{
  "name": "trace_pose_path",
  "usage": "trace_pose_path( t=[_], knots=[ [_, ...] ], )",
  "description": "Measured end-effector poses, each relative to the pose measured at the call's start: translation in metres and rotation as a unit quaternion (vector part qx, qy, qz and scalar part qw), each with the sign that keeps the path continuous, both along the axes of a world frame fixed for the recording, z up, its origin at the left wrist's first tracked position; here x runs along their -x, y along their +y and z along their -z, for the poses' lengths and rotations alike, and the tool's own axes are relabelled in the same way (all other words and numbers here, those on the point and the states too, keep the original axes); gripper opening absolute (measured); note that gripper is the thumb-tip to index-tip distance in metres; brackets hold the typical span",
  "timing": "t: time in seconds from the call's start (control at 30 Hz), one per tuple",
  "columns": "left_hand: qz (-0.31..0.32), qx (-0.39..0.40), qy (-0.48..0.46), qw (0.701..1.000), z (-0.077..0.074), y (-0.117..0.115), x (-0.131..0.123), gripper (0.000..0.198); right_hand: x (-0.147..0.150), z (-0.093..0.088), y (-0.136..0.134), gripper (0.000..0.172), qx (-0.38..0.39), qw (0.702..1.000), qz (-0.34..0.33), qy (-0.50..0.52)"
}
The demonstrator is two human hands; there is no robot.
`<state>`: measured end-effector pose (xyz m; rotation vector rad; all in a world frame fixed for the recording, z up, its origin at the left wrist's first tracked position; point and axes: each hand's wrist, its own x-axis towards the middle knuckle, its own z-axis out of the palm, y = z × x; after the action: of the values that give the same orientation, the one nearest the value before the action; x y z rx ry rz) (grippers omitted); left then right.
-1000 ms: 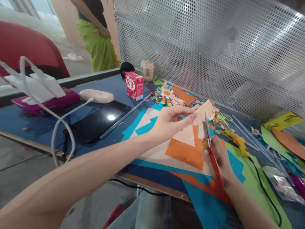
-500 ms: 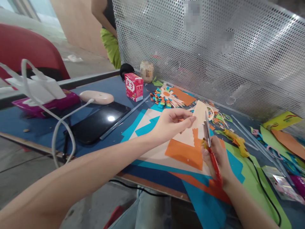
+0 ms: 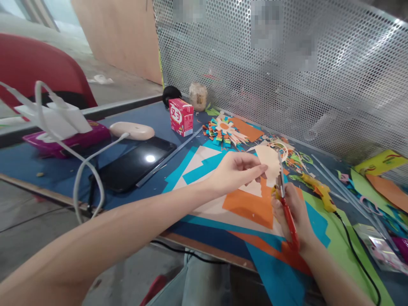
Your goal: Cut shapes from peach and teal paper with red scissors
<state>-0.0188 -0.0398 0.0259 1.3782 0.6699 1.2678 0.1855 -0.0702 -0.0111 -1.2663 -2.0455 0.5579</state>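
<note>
Between the thumb and fingers of my left hand [image 3: 240, 168] is a cream piece of paper [image 3: 269, 161], held up above the table with a jagged right edge. My right hand [image 3: 295, 214] grips a pair of red-handled scissors [image 3: 289, 219], blades pointing up and away from me along that jagged edge. The blades look nearly closed. Below both hands lie an orange sheet [image 3: 247, 208], cream paper and blue sheets [image 3: 194, 172]. Farther back sits a fringed paper flower [image 3: 225, 126] with an orange centre.
A yellow glue gun [image 3: 320, 191] with a black cord lies to the right on green paper. On the left are a phone [image 3: 137, 163], a cabled pale device [image 3: 132, 131] and a purple tissue pack [image 3: 66, 138]. A red box [image 3: 181, 117] stands before the perforated metal panel [image 3: 223, 55].
The cream paper has turned in my left hand and now shows a broader, rounded face beside the blades. The person behind the panel's left edge has mostly gone from view.
</note>
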Motion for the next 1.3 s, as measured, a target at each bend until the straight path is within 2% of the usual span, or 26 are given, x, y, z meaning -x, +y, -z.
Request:
trace_pose_path(
  t=[0.1,0.3,0.53,0.73,0.9,1.03,1.3],
  knots=[
    [0.03,0.009,0.023,0.999,0.003,0.0,-0.001,0.022,-0.001,0.001,0.0,0.019,-0.001,1.0,-0.012,0.008],
    [0.114,0.046,0.004,0.992,0.005,-0.002,-0.001,0.023,0.0,0.001,-0.003,0.013,-0.068,0.997,0.003,-0.047],
    [0.13,0.038,0.004,0.991,0.003,-0.003,-0.001,0.03,0.006,-0.007,-0.003,0.017,-0.083,0.992,0.023,-0.088],
    [0.063,0.007,-0.03,0.998,0.006,0.003,-0.002,0.038,0.009,-0.009,-0.002,0.022,-0.084,0.993,0.051,-0.064],
    [-0.009,-0.018,0.017,1.0,0.005,0.009,0.002,0.043,0.008,-0.007,0.0,0.024,-0.046,0.994,0.075,-0.071],
    [-0.049,-0.044,0.027,0.997,0.001,0.012,0.005,0.034,0.008,-0.008,0.0,0.022,-0.026,0.994,0.076,-0.075],
    [-0.109,-0.031,-0.077,0.991,-0.002,0.018,0.004,0.019,0.007,-0.006,0.001,0.021,-0.034,0.996,0.06,-0.052]
  ],
)
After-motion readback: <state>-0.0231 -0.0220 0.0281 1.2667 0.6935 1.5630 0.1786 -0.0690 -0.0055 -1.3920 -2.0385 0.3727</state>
